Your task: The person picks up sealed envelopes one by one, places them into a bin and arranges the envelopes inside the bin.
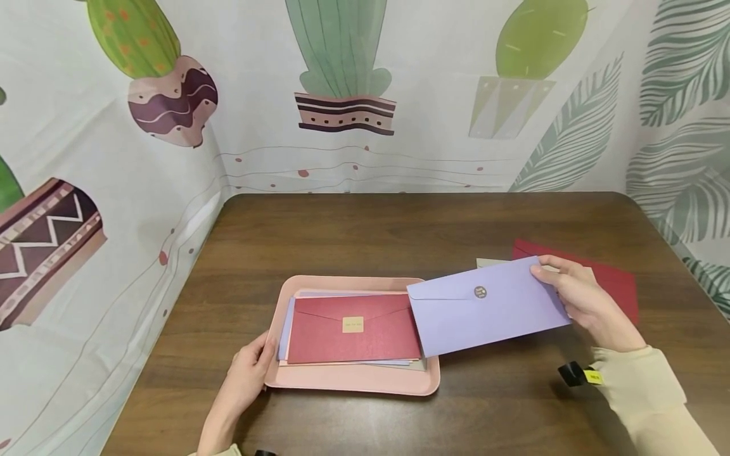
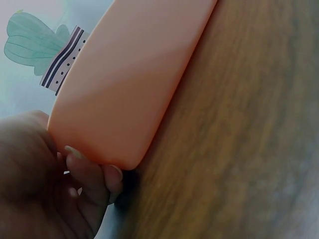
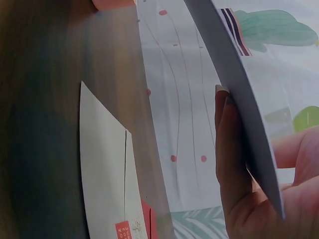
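Note:
A pink tray point(image 1: 353, 382) holds a stack of envelopes, with a red envelope point(image 1: 353, 345) bearing a gold square sticker on top. My left hand point(image 1: 246, 373) grips the tray at its left side; in the left wrist view fingertips point(image 2: 84, 174) curl at the corner of the tray point(image 2: 119, 94). Pinched by its right end in my right hand point(image 1: 587, 304) is a lavender envelope point(image 1: 485, 323) with a round grey sticker. It is tilted above the table, its left end overlapping the tray's right side. The right wrist view shows this envelope point(image 3: 234, 84) edge-on between thumb and fingers.
Behind the right hand, another red envelope point(image 1: 618, 288) and a whitish envelope point(image 3: 104, 164) with a small red label lie on the brown wooden table point(image 1: 365, 231). A cloth printed with cacti and leaves point(image 1: 428, 152) hangs behind the table and along its left side.

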`<state>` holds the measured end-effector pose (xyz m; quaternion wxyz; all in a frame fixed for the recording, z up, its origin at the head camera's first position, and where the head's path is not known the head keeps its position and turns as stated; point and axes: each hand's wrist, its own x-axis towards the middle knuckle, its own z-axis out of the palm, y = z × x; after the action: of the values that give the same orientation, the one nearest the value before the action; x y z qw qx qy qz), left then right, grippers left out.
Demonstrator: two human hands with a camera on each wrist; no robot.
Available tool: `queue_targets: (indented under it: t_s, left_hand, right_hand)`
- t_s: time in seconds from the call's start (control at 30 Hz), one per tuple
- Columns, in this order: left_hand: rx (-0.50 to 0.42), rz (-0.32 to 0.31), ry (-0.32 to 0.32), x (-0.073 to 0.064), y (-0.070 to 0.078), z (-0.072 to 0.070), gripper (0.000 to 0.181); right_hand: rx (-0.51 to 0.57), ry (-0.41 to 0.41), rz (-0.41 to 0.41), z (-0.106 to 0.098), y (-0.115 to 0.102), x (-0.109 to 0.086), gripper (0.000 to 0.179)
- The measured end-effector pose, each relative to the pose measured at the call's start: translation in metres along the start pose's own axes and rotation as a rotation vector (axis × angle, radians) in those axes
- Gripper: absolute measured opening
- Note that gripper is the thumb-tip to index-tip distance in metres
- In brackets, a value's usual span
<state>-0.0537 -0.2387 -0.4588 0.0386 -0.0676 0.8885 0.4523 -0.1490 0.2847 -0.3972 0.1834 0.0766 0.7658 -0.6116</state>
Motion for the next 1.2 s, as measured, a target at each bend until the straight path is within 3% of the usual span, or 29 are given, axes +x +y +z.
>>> queue_targets:
  t_s: [0.2, 0.93, 1.2]
  left_hand:
    - [-0.001, -0.017, 0.002, 0.0, 0.001, 0.0, 0.026]
    - [0.011, -0.027, 0.0, -0.001, 0.0, -0.002, 0.029]
    - [0.001, -0.009, 0.005, 0.0, 0.0, -0.001, 0.029]
  right_hand:
    - [-0.007, -0.032, 0.012, 0.006, -0.001, 0.0, 0.021]
    - [0.062, -0.096, -0.006, 0.034, -0.007, 0.0, 0.016]
    - [0.06, -0.157, -0.038, 0.048, -0.013, 0.001, 0.024]
